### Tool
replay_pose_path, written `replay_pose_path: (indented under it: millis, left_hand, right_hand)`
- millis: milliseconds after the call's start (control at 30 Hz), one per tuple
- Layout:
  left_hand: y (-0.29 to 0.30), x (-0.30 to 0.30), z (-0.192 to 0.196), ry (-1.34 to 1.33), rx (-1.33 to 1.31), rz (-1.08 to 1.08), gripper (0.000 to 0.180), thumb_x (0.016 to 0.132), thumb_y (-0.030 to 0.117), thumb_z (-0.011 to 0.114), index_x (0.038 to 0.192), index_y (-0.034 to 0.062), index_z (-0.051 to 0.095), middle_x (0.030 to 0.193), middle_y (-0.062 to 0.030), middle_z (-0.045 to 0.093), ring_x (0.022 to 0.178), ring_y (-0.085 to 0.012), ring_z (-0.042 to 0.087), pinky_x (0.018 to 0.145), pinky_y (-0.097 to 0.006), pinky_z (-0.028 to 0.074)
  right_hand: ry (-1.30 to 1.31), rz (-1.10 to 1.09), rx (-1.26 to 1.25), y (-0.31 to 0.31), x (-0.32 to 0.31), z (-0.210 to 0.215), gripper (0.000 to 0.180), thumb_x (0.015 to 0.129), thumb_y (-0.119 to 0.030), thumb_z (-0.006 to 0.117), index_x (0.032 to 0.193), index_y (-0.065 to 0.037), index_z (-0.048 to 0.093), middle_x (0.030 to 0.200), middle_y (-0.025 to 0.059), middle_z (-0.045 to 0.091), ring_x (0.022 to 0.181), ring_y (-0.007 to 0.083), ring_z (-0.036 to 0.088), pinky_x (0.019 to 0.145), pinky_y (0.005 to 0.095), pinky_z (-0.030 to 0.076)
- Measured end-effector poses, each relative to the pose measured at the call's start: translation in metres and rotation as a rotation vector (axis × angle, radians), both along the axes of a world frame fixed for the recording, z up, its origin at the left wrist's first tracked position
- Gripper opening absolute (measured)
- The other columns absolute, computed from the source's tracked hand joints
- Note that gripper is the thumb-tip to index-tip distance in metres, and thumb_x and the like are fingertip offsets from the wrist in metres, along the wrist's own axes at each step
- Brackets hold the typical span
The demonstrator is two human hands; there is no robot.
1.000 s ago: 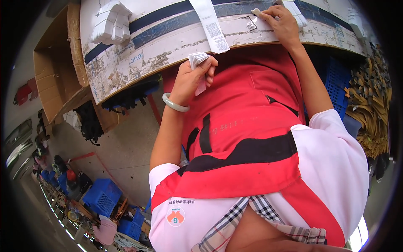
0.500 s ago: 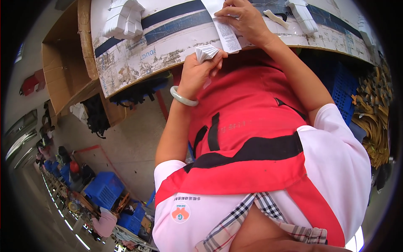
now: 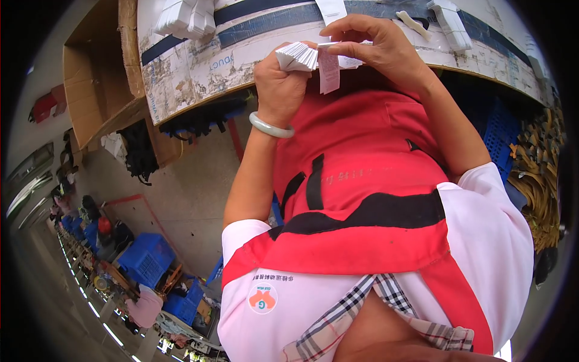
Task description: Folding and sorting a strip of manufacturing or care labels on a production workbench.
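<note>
Left hand [image 3: 278, 84], one pale green bangle [image 3: 271, 127] on its wrist, is fisted around one fanned stack of small white tags [image 3: 297, 56], held just near of the worktable's edge [image 3: 199, 66]. Right hand [image 3: 380, 48]: thumb and forefinger pinched together on one white printed label strip [image 3: 329, 69], which hangs down touching the stack. On the table: one pile of white strips [image 3: 184, 17] far left, another [image 3: 451, 23] far right. One open cardboard box [image 3: 99, 78] stands at left.
</note>
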State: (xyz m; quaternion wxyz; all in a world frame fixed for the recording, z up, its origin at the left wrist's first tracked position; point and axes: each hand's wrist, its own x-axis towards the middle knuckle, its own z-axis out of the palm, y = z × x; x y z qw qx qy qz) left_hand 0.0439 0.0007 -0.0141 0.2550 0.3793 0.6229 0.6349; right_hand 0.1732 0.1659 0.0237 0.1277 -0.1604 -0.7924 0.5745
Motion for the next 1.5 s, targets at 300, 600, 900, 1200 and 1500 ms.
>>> replay_pose_path:
  millis: [300, 600, 900, 1200, 1500]
  left_hand:
    - [-0.003, 0.002, -0.009, -0.271, -0.031, -0.017, 0.019, 0.085, 0.000, 0.071, 0.104, 0.0001, 0.070, 0.073, -0.0028, 0.064, 0.058, -0.0063, 0.056, 0.048, -0.019, 0.041]
    - [-0.002, 0.007, -0.012, -0.385, 0.033, -0.039, 0.018, 0.085, 0.000, 0.071, 0.102, -0.0019, 0.069, 0.075, -0.0018, 0.064, 0.057, -0.0060, 0.055, 0.048, -0.019, 0.041]
    - [-0.002, 0.007, -0.008, -0.597, -0.127, -0.149, 0.019, 0.093, 0.015, 0.066, 0.103, -0.0014, 0.068, 0.074, -0.0045, 0.064, 0.053, -0.0077, 0.053, 0.044, -0.020, 0.036]
    - [-0.002, 0.012, -0.015, -0.820, -0.076, -0.337, 0.049, 0.093, 0.044, 0.061, 0.110, -0.0016, 0.059, 0.082, -0.0054, 0.059, 0.072, -0.0164, 0.063, 0.062, -0.027, 0.053]
    - [0.029, -0.019, 0.002, -0.396, -0.317, -0.084, 0.018, 0.094, 0.011, 0.058, 0.103, -0.0025, 0.066, 0.065, -0.0005, 0.053, 0.058, -0.0105, 0.054, 0.052, -0.026, 0.045]
  right_hand:
    - [-0.015, 0.072, 0.142, 0.000, 0.004, 0.001, 0.020, 0.089, -0.018, 0.070, 0.102, -0.003, 0.071, 0.090, 0.0015, 0.066, 0.080, 0.0076, 0.059, 0.074, 0.0226, 0.050]
    - [-0.074, 0.023, -0.117, -0.006, 0.006, -0.008, 0.016, 0.090, -0.016, 0.069, 0.098, -0.002, 0.071, 0.088, -0.0008, 0.065, 0.078, 0.0050, 0.056, 0.070, 0.0206, 0.048]
    - [0.013, 0.093, -0.098, -0.003, 0.008, -0.012, 0.015, 0.090, -0.014, 0.068, 0.091, 0.001, 0.067, 0.083, 0.0000, 0.062, 0.075, 0.0048, 0.054, 0.070, 0.0215, 0.047]
    - [-0.051, 0.065, -0.206, -0.010, -0.006, -0.016, 0.016, 0.093, -0.017, 0.065, 0.100, -0.002, 0.069, 0.083, 0.0011, 0.063, 0.077, 0.0059, 0.056, 0.067, 0.0200, 0.047]
    - [-0.034, -0.305, 0.759, 0.073, -0.039, -0.021, 0.014, 0.088, -0.008, 0.058, 0.084, -0.002, 0.069, 0.092, 0.0171, 0.062, 0.088, 0.0347, 0.061, 0.079, 0.0416, 0.050]
